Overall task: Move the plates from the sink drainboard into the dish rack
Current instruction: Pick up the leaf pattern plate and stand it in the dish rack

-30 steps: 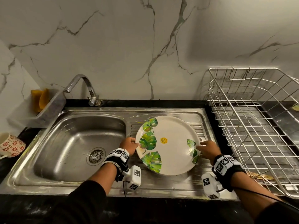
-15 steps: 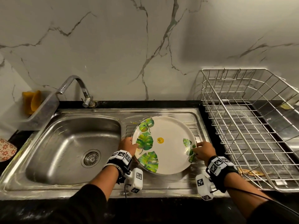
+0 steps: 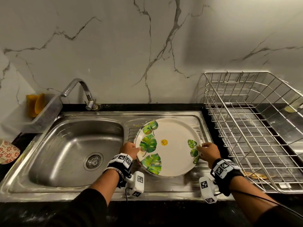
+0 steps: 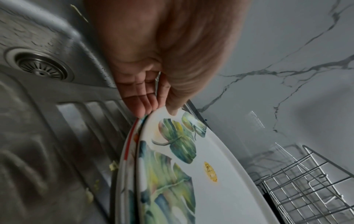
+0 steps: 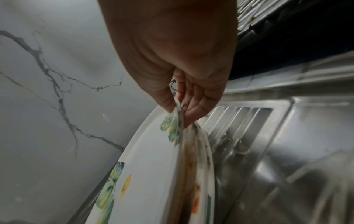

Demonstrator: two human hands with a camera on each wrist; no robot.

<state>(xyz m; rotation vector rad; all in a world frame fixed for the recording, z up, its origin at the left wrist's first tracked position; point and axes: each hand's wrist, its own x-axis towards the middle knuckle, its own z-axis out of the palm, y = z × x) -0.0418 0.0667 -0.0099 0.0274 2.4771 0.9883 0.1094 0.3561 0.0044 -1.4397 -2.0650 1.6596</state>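
The top plate covers the stack, so from the head view there's no telling how many plates sit under it; the wrist views only show rim edges, pretty smeared. Fingers of the left hand and right hand tuck under the rims out of sight. The patterned cup is chopped off by the left edge, the dish rack by the right. The bit lying under the rack's front is too small to make out.
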